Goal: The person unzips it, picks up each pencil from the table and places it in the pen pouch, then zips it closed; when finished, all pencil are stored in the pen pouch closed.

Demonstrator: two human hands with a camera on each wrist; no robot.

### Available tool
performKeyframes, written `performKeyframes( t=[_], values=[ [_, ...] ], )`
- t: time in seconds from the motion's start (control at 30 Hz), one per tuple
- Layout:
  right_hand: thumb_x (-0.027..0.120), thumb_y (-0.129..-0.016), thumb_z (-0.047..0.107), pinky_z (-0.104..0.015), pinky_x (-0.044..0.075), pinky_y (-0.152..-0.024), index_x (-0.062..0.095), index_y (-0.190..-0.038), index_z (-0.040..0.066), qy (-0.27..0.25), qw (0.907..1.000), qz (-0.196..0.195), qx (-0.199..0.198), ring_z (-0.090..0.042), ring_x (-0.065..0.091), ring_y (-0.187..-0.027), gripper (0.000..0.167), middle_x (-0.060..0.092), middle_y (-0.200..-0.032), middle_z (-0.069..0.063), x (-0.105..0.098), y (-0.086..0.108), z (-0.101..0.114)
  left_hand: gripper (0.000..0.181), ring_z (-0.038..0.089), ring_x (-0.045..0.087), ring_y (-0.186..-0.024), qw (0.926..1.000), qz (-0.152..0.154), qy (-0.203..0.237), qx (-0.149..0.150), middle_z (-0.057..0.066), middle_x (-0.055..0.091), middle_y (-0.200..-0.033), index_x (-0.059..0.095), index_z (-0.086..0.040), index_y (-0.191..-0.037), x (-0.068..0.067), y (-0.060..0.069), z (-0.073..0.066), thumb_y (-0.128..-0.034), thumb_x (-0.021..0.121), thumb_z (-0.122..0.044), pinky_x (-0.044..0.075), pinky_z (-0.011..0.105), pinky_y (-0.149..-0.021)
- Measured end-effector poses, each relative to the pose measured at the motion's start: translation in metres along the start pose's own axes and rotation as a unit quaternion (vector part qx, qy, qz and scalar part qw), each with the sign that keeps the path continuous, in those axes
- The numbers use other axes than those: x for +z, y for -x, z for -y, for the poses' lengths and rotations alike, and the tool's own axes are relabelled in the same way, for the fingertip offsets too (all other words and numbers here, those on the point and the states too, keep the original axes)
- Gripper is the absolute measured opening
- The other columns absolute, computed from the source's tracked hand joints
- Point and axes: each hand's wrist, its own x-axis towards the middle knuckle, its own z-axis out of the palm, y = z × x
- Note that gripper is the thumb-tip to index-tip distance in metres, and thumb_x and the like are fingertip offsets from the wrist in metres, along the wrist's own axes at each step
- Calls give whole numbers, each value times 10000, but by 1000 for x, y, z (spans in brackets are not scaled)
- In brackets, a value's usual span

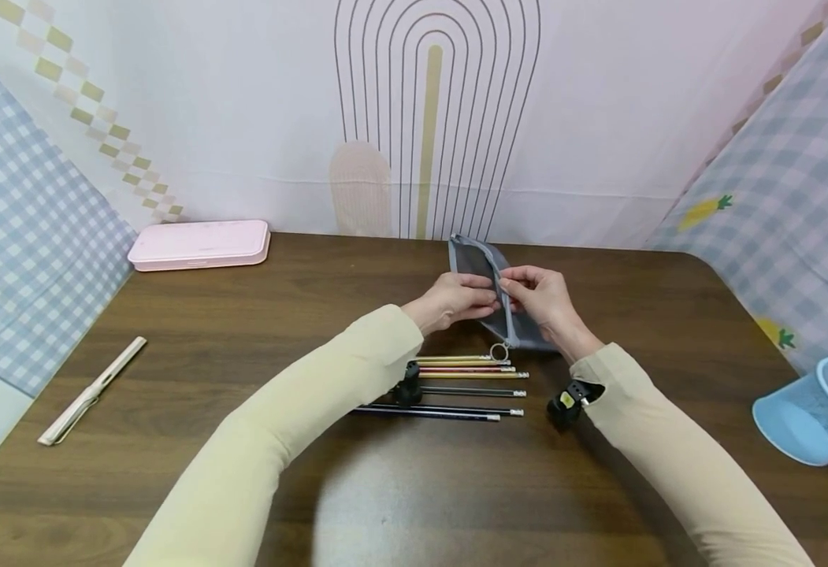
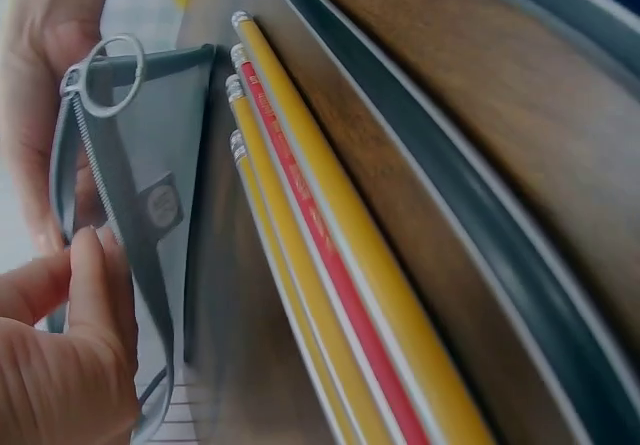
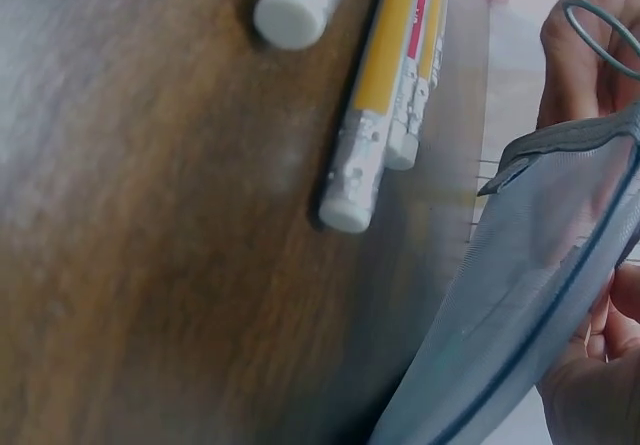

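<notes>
A grey mesh zip pouch [image 1: 480, 268] with a ring on its zip pull [image 1: 499, 352] stands tilted between both hands at the table's back. My left hand [image 1: 454, 301] pinches one side of its opening, and my right hand [image 1: 543, 303] pinches the other edge. In the left wrist view the pouch [image 2: 165, 165] shows a small label, with my left fingers [image 2: 90, 275] at its zip edge. The right wrist view shows the mesh [image 3: 520, 285] close up. Just in front of the pouch lie several pencils [image 1: 466, 375], yellow, red and dark, eraser ends pointing right.
A pink case [image 1: 199, 245] lies at the back left of the brown table [image 1: 414, 504]. A folded cream-coloured strip [image 1: 92, 391] is at the left. At the right edge a blue mesh cup [image 1: 811, 413] leans tilted. Patterned cloth [image 1: 243, 118] hangs behind.
</notes>
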Motion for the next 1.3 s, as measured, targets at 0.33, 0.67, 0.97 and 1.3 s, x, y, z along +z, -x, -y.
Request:
performKeyframes(
  t=[0.33,0.67,0.97,1.3],
  values=[
    [592,-916,54,-126,487,-526,574,-1145,-111,69,9999,-153,12,-9,510,-567,283,567,-691,107,-6,0,-2,351,134,643,-865,9707,1318,-1988,-280,200,628,-1176,538,53,-1260,-63,34,7,-915,574,0,524,313,-897],
    [591,-919,67,-125,496,-537,564,-1153,-109,121,9998,-151,84,-6,510,-577,294,562,-704,109,-11,2,-3,312,60,618,-812,9278,1503,-3410,-169,49,697,-957,623,41,-1159,-96,51,17,-855,664,-15,542,227,-779],
    [592,-917,59,-127,500,-543,559,-1154,-107,60,9998,-149,145,-8,513,-579,292,566,-709,104,-11,4,-6,276,83,622,-809,8983,1652,-4053,377,74,693,-907,657,46,-1085,-99,55,21,-811,684,38,532,201,-755],
    [587,-916,46,-129,498,-530,553,-1147,-113,-35,9998,-170,98,-3,512,-564,283,569,-694,118,-10,3,-7,221,79,633,-755,8595,1592,-4793,780,50,698,-863,696,-10,-1009,-95,57,19,-795,673,36,533,195,-697]
  ],
)
